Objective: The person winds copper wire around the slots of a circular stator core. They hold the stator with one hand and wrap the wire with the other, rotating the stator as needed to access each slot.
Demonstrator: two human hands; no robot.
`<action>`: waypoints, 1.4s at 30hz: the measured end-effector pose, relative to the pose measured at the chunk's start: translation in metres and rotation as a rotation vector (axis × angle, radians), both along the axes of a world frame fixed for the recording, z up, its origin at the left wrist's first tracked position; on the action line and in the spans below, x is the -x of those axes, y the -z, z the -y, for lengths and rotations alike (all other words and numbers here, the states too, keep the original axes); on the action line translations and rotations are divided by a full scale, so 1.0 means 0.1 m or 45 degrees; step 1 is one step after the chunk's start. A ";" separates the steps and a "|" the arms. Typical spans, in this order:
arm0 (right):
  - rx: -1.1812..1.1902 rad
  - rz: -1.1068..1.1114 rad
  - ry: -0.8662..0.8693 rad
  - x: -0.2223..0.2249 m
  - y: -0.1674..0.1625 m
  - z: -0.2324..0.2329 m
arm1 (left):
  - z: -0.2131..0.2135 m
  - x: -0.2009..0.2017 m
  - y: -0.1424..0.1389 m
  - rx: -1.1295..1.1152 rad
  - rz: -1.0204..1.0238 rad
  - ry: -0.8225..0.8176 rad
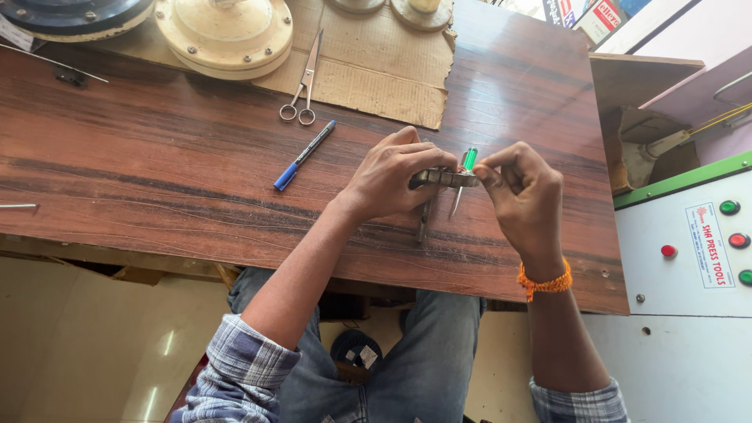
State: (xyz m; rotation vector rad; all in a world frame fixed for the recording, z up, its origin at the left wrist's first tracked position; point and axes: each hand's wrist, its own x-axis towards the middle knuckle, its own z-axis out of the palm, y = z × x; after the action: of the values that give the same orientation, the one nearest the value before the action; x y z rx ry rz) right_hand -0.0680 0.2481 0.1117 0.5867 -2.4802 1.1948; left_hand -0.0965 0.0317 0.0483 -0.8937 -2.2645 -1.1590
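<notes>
My left hand [392, 178] and my right hand [523, 196] meet over the dark wooden table [157, 172], both pinching a small grey metal part [443, 178] held level between them. The left fingers grip its left end, the right fingertips its right end. Under the part lies a screwdriver with a green see-through handle [468, 160], its shaft pointing toward me. A second dark tool [424, 221] lies beside it, half hidden by my left hand. An orange thread band circles my right wrist.
A blue-capped marker [304, 155] and steel scissors [304, 82] lie left of my hands. Cardboard [376, 70] at the far edge carries cream round metal discs [225, 35]. A white control cabinet with red and green buttons [697, 251] stands at right.
</notes>
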 end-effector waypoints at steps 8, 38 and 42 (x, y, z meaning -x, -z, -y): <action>-0.195 0.038 0.061 0.39 -0.02 0.12 | -0.01 0.00 0.06 0.139 0.173 -0.035; 0.157 0.490 -0.142 -0.01 -0.27 0.28 | 0.09 0.61 0.20 -0.627 0.861 0.874; 0.078 0.477 -0.047 -0.07 -0.22 0.27 | 0.09 0.62 0.21 -0.606 0.822 0.899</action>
State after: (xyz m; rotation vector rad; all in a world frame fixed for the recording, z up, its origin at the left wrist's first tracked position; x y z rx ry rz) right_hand -0.0608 0.2214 0.1342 0.4247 -2.7308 1.5081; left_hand -0.1587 0.0227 0.0276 -1.2861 -1.9526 -2.4709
